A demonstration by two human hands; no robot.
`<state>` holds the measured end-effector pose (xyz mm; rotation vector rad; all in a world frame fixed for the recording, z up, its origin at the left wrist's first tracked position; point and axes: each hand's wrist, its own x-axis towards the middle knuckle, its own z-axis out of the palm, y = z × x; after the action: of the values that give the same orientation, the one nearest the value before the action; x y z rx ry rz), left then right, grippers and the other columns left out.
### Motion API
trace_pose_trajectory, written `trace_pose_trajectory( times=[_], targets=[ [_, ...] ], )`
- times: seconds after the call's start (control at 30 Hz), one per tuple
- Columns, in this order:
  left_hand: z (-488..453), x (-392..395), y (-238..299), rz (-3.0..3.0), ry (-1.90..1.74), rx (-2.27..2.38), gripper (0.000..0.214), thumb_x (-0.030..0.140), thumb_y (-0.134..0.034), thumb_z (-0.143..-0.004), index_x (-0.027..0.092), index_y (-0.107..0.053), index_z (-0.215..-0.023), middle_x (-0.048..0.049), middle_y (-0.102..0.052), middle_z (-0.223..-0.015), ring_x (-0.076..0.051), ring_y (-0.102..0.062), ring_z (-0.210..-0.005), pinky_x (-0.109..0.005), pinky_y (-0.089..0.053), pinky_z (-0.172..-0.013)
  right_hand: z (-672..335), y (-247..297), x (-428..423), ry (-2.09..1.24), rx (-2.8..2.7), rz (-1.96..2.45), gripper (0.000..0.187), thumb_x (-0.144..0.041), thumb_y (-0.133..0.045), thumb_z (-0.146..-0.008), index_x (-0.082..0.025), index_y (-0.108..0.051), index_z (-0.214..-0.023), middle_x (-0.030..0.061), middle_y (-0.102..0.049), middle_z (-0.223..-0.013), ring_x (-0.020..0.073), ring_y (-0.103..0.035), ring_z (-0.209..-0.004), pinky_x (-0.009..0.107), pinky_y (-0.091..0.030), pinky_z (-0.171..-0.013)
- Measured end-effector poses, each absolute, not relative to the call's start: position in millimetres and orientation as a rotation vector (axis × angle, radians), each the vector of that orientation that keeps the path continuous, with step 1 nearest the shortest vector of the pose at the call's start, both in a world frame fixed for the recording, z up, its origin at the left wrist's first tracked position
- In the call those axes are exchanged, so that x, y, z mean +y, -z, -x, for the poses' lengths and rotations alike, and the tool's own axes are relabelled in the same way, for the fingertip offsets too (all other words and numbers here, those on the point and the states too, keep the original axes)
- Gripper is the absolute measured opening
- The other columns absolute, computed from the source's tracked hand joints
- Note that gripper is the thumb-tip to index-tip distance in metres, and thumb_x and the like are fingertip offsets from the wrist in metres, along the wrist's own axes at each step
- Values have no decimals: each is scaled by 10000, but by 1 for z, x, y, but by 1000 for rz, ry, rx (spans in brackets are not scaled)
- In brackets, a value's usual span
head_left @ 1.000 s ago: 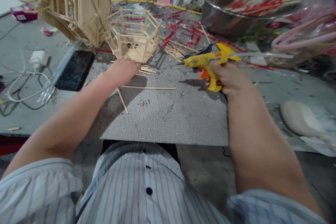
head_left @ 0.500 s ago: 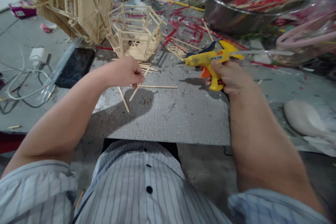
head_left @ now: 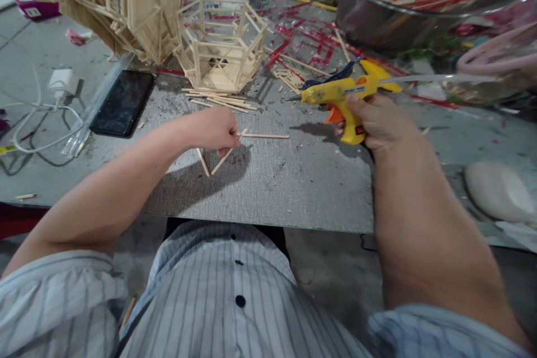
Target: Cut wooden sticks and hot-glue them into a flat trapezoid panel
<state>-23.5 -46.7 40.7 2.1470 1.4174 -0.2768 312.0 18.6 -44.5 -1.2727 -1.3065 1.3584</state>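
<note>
My left hand (head_left: 220,130) is closed, fingertips pinching a thin wooden stick (head_left: 221,161) that slants down toward the board. Under and beside that hand lie another slanted stick (head_left: 203,163) and a level stick (head_left: 266,136); where they meet is hidden by my fingers. My right hand (head_left: 373,117) grips a yellow hot glue gun (head_left: 342,93) by its handle, nozzle pointing left, held above the board. Just beyond my left hand are several loose sticks (head_left: 230,102) and a small open stick frame (head_left: 229,70).
A large stick structure (head_left: 153,17) stands at the back left, near a black phone (head_left: 122,103) and a white charger (head_left: 62,83). A metal bowl (head_left: 369,28) with sticks stands back right. Red-striped plastic scraps (head_left: 302,45) litter the back. A pale rounded object (head_left: 499,190) lies far right.
My left hand has come down toward the board with the stick, away from the loose sticks. The glue gun stays in my right hand. The whole view has shifted slightly.
</note>
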Motion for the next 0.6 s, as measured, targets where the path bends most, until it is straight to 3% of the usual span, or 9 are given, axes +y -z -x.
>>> trace_pose_trajectory(
  times=[0.3, 0.6],
  targets=[
    [24, -48, -37, -2082, 313, 1424, 256, 282, -607, -834, 150, -679, -627, -44, -645, -580, -118, -541, -520, -236, -365, -571, -300, 37, 9, -1290, -1406, 1229, 661, -687, -916, -460, -206, -664, -836, -4, -630, -620, 123, -496, -400, 284, -423, -375],
    [22, -48, -35, -2055, 379, 1468, 261, 312, -577, -849, 149, -723, -707, -39, -622, -561, -135, -559, -512, -254, -404, -592, -299, 35, 8, -1310, -1459, 1233, 662, -706, -898, -493, -222, -595, -827, -30, -585, -550, 119, -484, -380, 282, -429, -386]
  ],
)
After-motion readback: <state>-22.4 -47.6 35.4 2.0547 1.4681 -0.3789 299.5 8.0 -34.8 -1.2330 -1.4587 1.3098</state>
